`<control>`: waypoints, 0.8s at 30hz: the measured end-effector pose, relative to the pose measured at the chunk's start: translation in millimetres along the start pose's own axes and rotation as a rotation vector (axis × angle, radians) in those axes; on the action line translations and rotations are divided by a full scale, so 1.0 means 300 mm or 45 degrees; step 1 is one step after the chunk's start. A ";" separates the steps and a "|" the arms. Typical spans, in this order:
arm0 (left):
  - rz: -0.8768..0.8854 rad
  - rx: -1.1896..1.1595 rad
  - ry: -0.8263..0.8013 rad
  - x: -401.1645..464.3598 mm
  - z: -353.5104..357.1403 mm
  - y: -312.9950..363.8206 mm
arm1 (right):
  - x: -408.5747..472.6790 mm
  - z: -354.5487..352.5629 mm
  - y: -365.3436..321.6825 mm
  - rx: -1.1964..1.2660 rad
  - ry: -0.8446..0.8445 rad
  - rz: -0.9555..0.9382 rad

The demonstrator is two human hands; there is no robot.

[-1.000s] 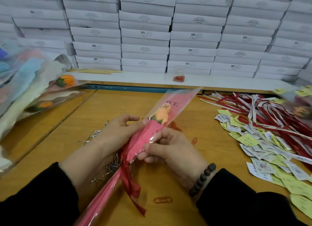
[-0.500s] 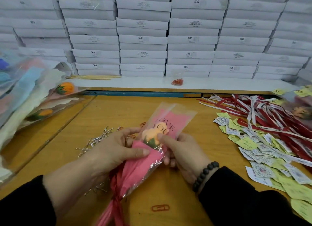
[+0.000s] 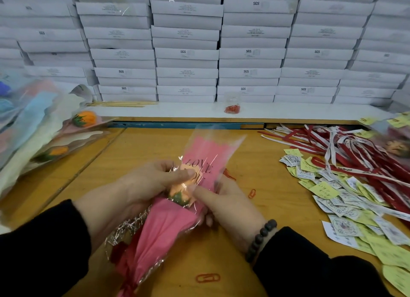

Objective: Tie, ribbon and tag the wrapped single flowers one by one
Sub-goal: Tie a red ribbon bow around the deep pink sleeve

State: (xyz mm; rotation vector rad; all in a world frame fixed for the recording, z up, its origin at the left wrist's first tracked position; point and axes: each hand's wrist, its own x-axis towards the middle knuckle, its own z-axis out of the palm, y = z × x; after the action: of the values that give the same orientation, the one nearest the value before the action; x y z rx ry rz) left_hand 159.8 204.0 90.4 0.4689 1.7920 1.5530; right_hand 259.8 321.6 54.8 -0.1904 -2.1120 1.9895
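Both hands hold one wrapped flower (image 3: 177, 210) just above the wooden worktop (image 3: 137, 146), its pink paper and clear cellophane sleeve pointing away from the person. The left hand (image 3: 142, 186) curls round the sleeve at the level of the orange bloom, thumb and fingers pinching the cellophane; the right hand (image 3: 224, 199) grips the sleeve's other edge, thumb lying on the front of the film and fingers tucked behind it.

Low on the stem the wrap is gathered, and a dark red ribbon (image 3: 119, 252) seems to sit there beside silvery wire ties (image 3: 126, 228) — so tying and ribboning look done for this flower, though blur makes the knot hard to confirm. No tag shows on it, so tagging appears to be the step left.

Supplies lie to the right: a loose heap of yellow and white tags (image 3: 346, 199), red and white ribbons (image 3: 355, 146) behind them, and red paper clips (image 3: 207, 278) scattered near the hands. At the left edge lies a pile of wrapped flowers (image 3: 44, 139); whether those are finished or waiting cannot be told. A few tagged ones seem to lie at far right — too blurred to be sure.
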 end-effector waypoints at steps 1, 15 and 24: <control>0.028 -0.008 -0.002 0.002 -0.003 0.012 | 0.004 0.000 0.000 0.027 0.033 0.002; -0.070 0.090 -0.122 -0.070 -0.035 -0.008 | 0.002 0.003 -0.002 -0.034 0.099 0.052; -0.059 0.141 -0.011 -0.072 -0.003 0.000 | 0.021 -0.007 0.014 0.096 0.147 -0.026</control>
State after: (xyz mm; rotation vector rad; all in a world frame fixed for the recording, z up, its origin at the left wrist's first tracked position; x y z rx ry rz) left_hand 173.8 188.8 96.5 0.4823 1.8756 1.4237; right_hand 253.9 325.5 51.2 -0.2630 -1.9573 1.9922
